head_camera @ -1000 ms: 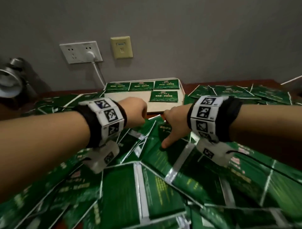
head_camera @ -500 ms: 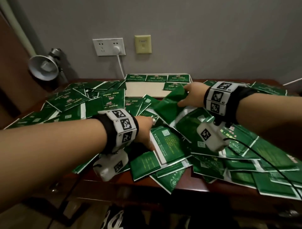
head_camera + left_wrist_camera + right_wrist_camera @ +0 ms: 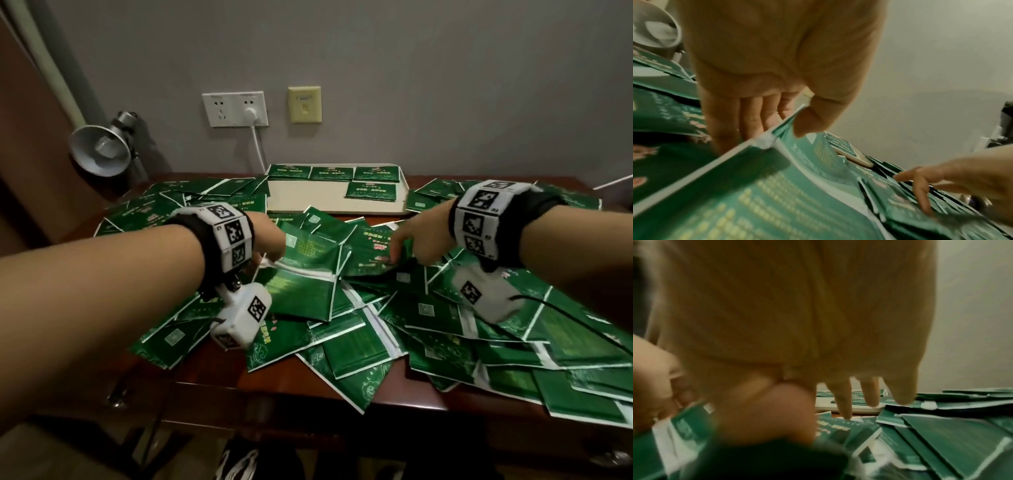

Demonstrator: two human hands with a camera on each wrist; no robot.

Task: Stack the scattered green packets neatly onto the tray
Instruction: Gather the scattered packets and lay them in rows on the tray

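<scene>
Green packets (image 3: pixel 428 308) lie scattered in a heap over the dark wooden table. At the back centre sits the beige tray (image 3: pixel 308 202), with several packets (image 3: pixel 371 190) laid flat on it. My left hand (image 3: pixel 270 240) pinches the edge of one packet (image 3: pixel 308 253); the left wrist view shows the left hand (image 3: pixel 777 128) with the thumb on top of this packet (image 3: pixel 777 186) and the fingers beneath. My right hand (image 3: pixel 407 246) holds the edge of a tilted packet (image 3: pixel 370 253) just right of it. In the right wrist view the thumb (image 3: pixel 766 410) bears on a blurred packet and the fingers reach down.
A metal clamp lamp (image 3: pixel 99 150) stands at the table's back left. A wall socket (image 3: pixel 234 108) with a white plug and cable sits above the tray. Packets overhang the table's front edge (image 3: pixel 342 397). Cables run from both wrist cameras.
My right hand has come down and back from near the tray with its packet. My left hand has lifted a packet's edge out of the heap.
</scene>
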